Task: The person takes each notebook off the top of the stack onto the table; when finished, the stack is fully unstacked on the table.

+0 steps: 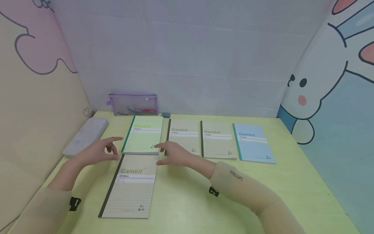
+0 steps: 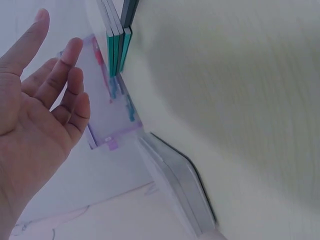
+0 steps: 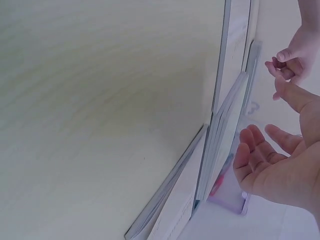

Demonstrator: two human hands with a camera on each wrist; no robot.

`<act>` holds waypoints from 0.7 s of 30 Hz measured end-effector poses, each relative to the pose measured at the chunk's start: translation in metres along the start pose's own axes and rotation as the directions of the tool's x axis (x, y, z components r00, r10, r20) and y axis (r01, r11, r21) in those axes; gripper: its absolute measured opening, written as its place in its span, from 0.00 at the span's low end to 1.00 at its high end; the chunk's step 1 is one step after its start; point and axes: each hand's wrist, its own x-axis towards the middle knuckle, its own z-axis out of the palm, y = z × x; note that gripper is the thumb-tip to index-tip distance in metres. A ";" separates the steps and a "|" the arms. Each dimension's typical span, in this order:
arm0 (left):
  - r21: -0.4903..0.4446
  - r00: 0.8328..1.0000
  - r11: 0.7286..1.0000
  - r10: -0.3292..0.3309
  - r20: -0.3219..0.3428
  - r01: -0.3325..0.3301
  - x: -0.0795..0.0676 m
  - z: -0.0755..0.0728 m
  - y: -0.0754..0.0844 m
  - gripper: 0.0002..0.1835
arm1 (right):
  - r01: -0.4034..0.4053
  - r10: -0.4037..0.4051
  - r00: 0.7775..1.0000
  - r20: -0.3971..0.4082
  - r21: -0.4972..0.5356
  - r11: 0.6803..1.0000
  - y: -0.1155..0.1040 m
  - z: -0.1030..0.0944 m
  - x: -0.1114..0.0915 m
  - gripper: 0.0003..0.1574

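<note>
A green Gambit notebook [image 1: 145, 138] lies at the table's left, on top of a small stack whose edges show in the left wrist view. Just in front of it, a cream notebook [image 1: 131, 191] with a dark spine lies flat. To the left of both, my left hand [image 1: 99, 151] hovers with loosely bent fingers and nothing held. My right hand [image 1: 176, 154] is at the right side of the green notebook, its index finger overlapping the lower corner in the head view. Its palm [image 3: 285, 175] shows bare in the right wrist view, fingers relaxed.
Two more cream notebooks, one left [image 1: 184, 139] and one right [image 1: 218, 141], and a blue notebook [image 1: 253, 143] form a row rightward. A grey case [image 1: 86, 136] lies by the left wall. Behind stand a purple mesh pencil pouch [image 1: 134, 104] and a small dark-blue block [image 1: 166, 115].
</note>
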 end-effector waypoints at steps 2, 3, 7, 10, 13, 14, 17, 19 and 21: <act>-0.021 1.000 1.000 -0.010 -0.027 0.009 0.006 -0.002 -0.004 0.44 | -0.010 0.009 1.000 -0.020 -0.012 1.000 0.005 -0.004 0.004 0.43; -0.031 0.999 0.999 -0.019 -0.039 0.017 0.010 -0.003 -0.005 0.43 | -0.015 0.015 0.999 -0.029 -0.014 1.000 0.008 -0.005 0.007 0.43; -0.091 0.995 0.994 -0.069 -0.073 0.062 0.020 -0.004 -0.007 0.42 | -0.041 0.038 0.997 -0.073 -0.052 0.998 0.017 -0.004 0.017 0.44; -0.117 0.992 0.989 -0.097 -0.083 0.087 0.026 -0.003 -0.009 0.42 | -0.058 0.051 0.993 -0.102 -0.064 0.996 0.024 -0.001 0.025 0.44; -0.118 0.991 0.989 -0.103 -0.089 0.092 0.034 -0.001 -0.014 0.43 | -0.072 0.066 0.991 -0.118 -0.049 0.996 0.030 0.002 0.033 0.44; -0.118 0.990 0.988 -0.106 -0.091 0.095 0.037 0.001 -0.016 0.44 | -0.077 0.071 0.990 -0.124 -0.044 0.996 0.032 0.003 0.036 0.44; -0.113 0.990 0.988 -0.115 -0.087 0.105 0.045 0.005 -0.022 0.46 | -0.096 0.092 0.986 -0.136 -0.021 0.995 0.037 0.006 0.043 0.45; -0.112 0.989 0.987 -0.123 -0.080 0.114 0.050 0.008 -0.025 0.49 | -0.106 0.104 0.985 -0.140 -0.006 0.994 0.041 0.009 0.047 0.45; -0.104 0.988 0.986 -0.137 -0.066 0.130 0.055 0.011 -0.028 0.52 | -0.111 0.110 0.984 -0.139 0.003 0.994 0.045 0.013 0.051 0.46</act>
